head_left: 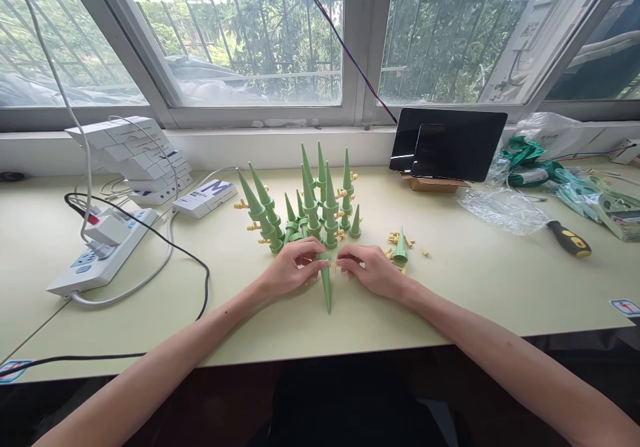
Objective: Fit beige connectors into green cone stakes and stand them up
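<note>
My left hand (299, 265) is closed around the wide end of a green plastic spike (326, 290), whose point faces the table's front edge. From the right, my right hand (367, 268) pinches a small yellow valve (335, 268) against the spike's side. Whether the valve is seated in the spike, I cannot tell. Just beyond my hands stands a cluster of green spikes (309, 200), many stacked point-up with yellow valves sticking out sideways. Right of my right hand, one green spike (401, 248) stands among several loose yellow valves (409, 241).
On the left are a power strip (120, 244) with cables and stacked white boxes (143, 150). A black tablet (460, 144) and a phone (429, 150) lean at the back. Clear plastic wrap (505, 210) and a screwdriver (569, 238) lie on the right.
</note>
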Action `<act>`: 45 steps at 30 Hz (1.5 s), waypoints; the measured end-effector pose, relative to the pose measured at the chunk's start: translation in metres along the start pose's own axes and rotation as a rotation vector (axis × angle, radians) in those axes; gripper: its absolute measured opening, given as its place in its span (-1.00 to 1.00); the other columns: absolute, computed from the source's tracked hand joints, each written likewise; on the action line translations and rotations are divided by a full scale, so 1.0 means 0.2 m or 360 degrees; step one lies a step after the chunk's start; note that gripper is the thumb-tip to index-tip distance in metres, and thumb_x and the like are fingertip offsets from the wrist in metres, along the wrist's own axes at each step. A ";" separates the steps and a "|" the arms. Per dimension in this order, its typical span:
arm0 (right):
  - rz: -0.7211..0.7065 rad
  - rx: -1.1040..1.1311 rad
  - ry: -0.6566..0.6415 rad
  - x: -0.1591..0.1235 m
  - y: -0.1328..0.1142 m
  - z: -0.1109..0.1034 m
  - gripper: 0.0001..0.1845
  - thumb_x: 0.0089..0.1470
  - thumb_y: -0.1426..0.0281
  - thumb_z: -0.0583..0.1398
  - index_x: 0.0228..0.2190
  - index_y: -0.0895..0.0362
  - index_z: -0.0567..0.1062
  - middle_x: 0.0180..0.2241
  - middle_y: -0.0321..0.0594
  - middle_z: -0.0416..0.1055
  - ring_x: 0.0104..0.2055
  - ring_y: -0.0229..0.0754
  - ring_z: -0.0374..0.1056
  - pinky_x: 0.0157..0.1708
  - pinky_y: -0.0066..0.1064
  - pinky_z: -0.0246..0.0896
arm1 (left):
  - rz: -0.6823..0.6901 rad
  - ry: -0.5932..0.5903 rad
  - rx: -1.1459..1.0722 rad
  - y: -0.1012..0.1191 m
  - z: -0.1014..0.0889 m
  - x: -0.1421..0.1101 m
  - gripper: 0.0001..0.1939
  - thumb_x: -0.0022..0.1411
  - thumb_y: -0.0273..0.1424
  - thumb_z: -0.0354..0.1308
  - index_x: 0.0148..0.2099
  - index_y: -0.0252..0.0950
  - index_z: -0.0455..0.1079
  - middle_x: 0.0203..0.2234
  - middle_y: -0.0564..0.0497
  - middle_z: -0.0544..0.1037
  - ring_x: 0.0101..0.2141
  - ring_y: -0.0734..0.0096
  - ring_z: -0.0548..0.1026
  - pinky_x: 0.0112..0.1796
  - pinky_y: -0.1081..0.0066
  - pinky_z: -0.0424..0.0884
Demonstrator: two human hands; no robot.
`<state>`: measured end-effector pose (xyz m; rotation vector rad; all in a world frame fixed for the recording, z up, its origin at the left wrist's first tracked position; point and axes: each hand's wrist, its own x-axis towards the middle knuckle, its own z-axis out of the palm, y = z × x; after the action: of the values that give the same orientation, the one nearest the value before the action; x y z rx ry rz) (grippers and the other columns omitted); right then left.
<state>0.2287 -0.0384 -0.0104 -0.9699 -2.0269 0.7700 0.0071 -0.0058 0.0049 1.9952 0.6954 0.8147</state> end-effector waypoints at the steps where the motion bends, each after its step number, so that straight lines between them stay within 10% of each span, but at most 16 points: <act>1: 0.0008 0.0002 -0.0005 0.00 0.00 0.00 -0.83 0.29 0.38 0.08 -0.30 0.13 0.44 -0.50 -0.34 0.37 -0.48 -0.30 0.30 -0.36 -0.44 0.25 | 0.0001 -0.0001 0.0004 0.00 0.00 0.00 -0.81 0.29 -0.30 0.17 -0.20 -0.34 0.45 -0.30 -0.03 0.41 -0.51 0.57 0.44 -0.51 0.53 0.47; 45: -0.0157 -0.0222 -0.0040 0.00 -0.01 -0.02 -0.85 0.26 0.42 0.11 -0.36 0.14 0.44 -0.43 -0.24 0.40 -0.41 -0.23 0.27 -0.38 -0.42 0.18 | 0.0011 0.0029 -0.0043 -0.02 -0.01 -0.01 -0.78 0.27 -0.26 0.18 -0.20 -0.34 0.45 -0.30 -0.06 0.45 -0.56 0.57 0.43 -0.56 0.52 0.45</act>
<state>0.2311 -0.0392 -0.0082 -0.9334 -2.1560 0.5974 0.0047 -0.0041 0.0022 1.9693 0.6853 0.8430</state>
